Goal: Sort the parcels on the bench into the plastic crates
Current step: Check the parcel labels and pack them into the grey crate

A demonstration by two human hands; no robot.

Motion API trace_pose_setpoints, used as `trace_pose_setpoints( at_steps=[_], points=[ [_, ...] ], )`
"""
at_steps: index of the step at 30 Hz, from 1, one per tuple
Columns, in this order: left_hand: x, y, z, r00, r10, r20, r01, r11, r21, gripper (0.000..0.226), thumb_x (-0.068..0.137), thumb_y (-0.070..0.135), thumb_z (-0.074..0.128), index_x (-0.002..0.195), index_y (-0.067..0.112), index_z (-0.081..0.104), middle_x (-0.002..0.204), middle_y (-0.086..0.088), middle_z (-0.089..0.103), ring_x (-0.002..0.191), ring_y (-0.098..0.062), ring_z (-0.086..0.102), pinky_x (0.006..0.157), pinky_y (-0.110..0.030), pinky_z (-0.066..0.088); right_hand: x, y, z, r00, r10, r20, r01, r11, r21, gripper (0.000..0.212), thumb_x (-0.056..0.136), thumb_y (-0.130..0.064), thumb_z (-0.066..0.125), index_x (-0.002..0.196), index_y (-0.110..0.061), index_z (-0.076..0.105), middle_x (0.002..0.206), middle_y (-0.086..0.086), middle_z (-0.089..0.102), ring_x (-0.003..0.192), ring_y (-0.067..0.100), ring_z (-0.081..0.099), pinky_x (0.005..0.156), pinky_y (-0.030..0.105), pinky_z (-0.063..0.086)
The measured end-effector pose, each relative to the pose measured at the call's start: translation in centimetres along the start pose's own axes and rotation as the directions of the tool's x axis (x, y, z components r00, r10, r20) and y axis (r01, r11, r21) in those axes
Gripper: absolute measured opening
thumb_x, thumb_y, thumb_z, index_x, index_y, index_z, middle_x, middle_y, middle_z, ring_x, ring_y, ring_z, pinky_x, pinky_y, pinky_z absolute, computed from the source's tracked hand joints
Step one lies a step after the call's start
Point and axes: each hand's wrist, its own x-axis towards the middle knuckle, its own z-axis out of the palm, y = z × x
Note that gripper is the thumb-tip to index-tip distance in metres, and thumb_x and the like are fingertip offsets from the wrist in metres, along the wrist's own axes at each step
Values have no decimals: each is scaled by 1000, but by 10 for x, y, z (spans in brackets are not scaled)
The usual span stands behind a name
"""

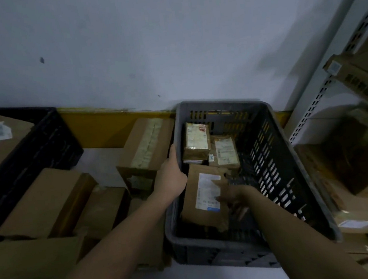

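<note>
In the middle of the frame we see the left hand point(171, 181) stretched forward from the lower left, its fingers curled over the left rim of the grey crate point(295, 187). The right hand point(231, 196) reaches into the crate from the lower right and rests on the labelled brown parcel point(201, 203) at the crate's near left; we cannot tell if its fingers grasp it. Two smaller parcels point(198, 141) lie at the far end.
</note>
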Motion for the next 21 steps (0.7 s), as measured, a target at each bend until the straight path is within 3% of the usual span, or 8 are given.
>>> trace_pose_setpoints(
  at_steps=[5, 7, 9, 11, 13, 16, 21],
  points=[
    [1, 1, -1, 1000, 5, -13, -4, 1000, 31, 91, 93, 4, 53, 158, 27, -7, 147, -11, 45, 110, -28, 58, 87, -45, 55, 22, -2, 4, 977, -158, -139, 155, 987, -32, 56, 102, -12, 51, 153, -20, 29, 134, 20, 57, 112, 38, 65, 90, 52, 57],
    [3, 0, 0, 1000, -2, -7, 2, 1000, 22, 92, 94, 5, 53, 158, 29, -8, 147, -10, 45, 102, -27, 61, 75, -41, 56, 26, -2, 4, 970, -172, -170, 176, 984, 4, 51, 100, -11, 54, 148, -17, 39, 132, 18, 59, 109, 37, 66, 86, 52, 59],
    [5, -1, 1, 1000, -14, 8, 14, 1000, 1, 92, 94, 5, 53, 158, 32, -8, 141, -11, 50, 84, -26, 62, 55, -33, 47, 30, -1, 5, 963, -186, -197, 190, 982, 4, 47, 99, -11, 56, 144, -16, 45, 130, 17, 60, 106, 37, 67, 82, 52, 60],
    [6, -2, 1, 1000, -24, 20, 25, 999, -20, 93, 94, 5, 52, 157, 34, -9, 133, -13, 56, 72, -24, 58, 49, -29, 38, 31, 0, 6, 953, -195, -233, 201, 980, 4, 41, 98, -11, 57, 139, -12, 50, 127, 18, 61, 105, 37, 68, 80, 53, 60],
    [5, -1, 1, 999, -30, 20, 30, 999, -28, 93, 93, 5, 52, 157, 34, -9, 126, -13, 59, 70, -24, 58, 49, -30, 38, 32, 0, 9, 931, -217, -292, 226, 974, -2, 36, 97, -10, 58, 134, -9, 55, 125, 19, 62, 105, 39, 67, 78, 55, 60],
    [5, -2, 3, 999, -33, 9, 33, 999, -26, 94, 92, 4, 52, 157, 35, -8, 126, -15, 59, 85, -34, 63, 54, -38, 46, 33, 1, 12, 898, -260, -354, 266, 963, -31, 29, 97, -12, 58, 126, -9, 58, 118, 17, 64, 104, 39, 67, 77, 56, 60],
    [5, -1, 4, 999, -35, 11, 35, 999, -33, 94, 92, 9, 54, 157, 36, -8, 139, -15, 53, 97, -34, 63, 60, -29, 43, 30, 3, 9, 854, -341, -392, 299, 940, -167, 28, 95, -18, 60, 120, -8, 65, 117, 16, 68, 99, 34, 69, 81, 45, 60]
  ],
)
